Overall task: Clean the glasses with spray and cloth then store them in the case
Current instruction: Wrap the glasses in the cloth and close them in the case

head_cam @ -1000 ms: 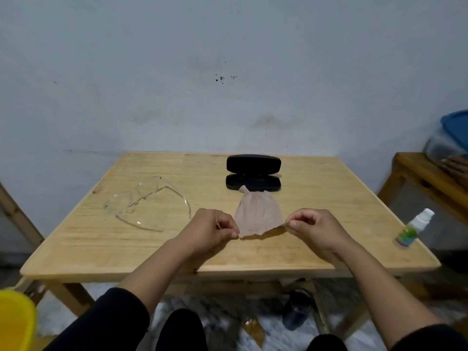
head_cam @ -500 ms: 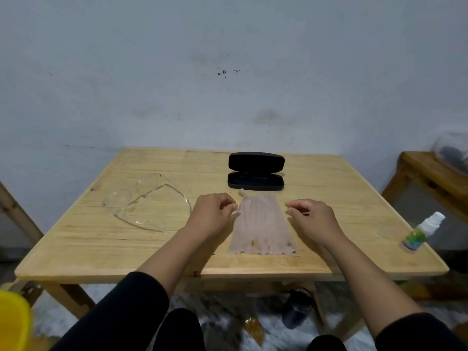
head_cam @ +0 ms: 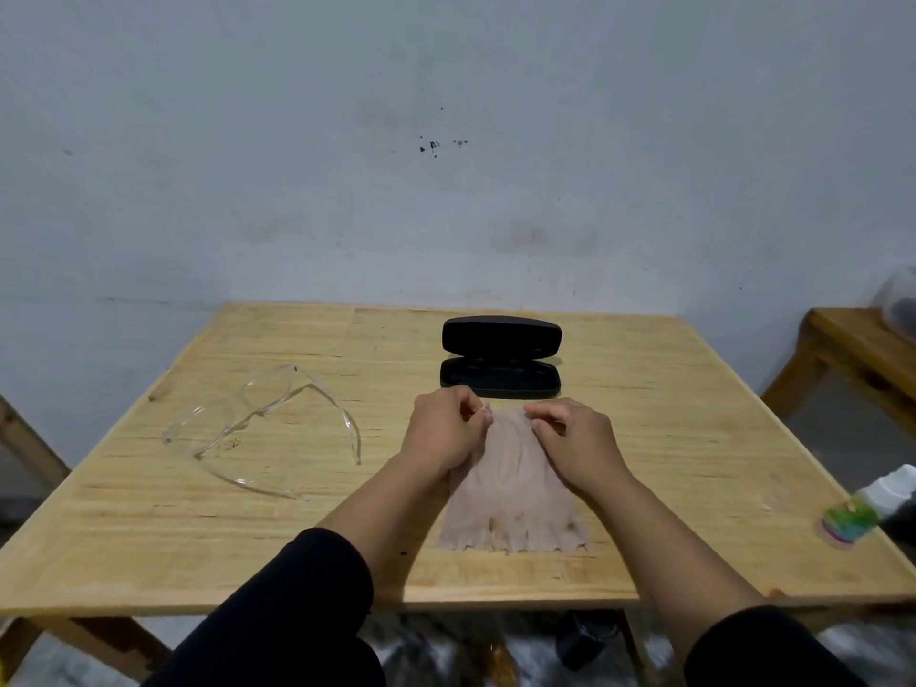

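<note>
Clear plastic glasses (head_cam: 257, 428) left of us, open black case (head_cam: 500, 357) just behind, spray bottle (head_cam: 865, 505) at rt edge. Our left hand (head_cam: 441, 431) & right hand (head_cam: 577, 446) pinch the thin beige cloth's (head_cam: 515, 508) far corners, lying flat on the wood table (head_cam: 148, 538).

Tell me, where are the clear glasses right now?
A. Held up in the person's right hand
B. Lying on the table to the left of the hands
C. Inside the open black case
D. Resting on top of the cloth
B: the clear glasses lie on the bare wooden table, left of both hands, while the left hand and right hand pinch the far edge of the cloth.
</note>
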